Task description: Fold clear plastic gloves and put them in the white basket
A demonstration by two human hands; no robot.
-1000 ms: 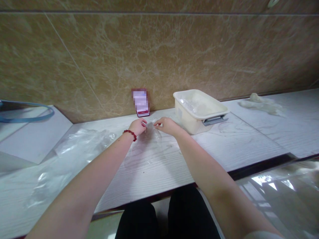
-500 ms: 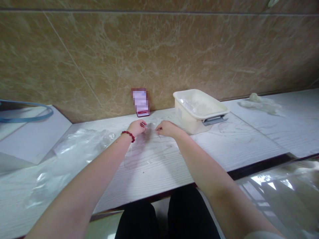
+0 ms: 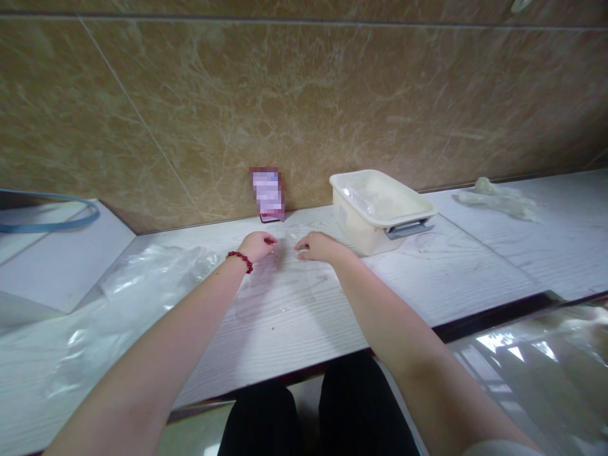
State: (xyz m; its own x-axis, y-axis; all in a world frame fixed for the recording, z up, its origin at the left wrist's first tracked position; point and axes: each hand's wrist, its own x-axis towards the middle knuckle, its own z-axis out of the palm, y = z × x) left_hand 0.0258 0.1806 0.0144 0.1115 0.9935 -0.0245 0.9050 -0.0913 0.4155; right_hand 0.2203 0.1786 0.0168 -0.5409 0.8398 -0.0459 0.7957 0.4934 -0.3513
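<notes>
A thin, clear plastic bag (image 3: 283, 297) lies flat on the white wood-grain table (image 3: 304, 345), its outline barely showing. At the bag's far edge, my left hand (image 3: 259, 246), with a red bead bracelet (image 3: 243, 259) at the wrist, has its fingers closed in a pinch on the film. Opposite it, a short gap to the right, my right hand (image 3: 317, 246) pinches the same far edge with thumb and bent fingers. The exact grip of the fingertips is hard to make out.
Crumpled clear plastic bags (image 3: 147, 285) spread under my left forearm. A phone (image 3: 268, 193) leans against the tiled wall. Right of my hands stands a cream tub (image 3: 361, 225) with clear plastic inside. A white box (image 3: 71, 253) sits at left; a pale crumpled item (image 3: 498, 201) lies far right.
My left hand has shifted slightly left, and the gap between the hands is a little wider. The right hand has barely moved.
</notes>
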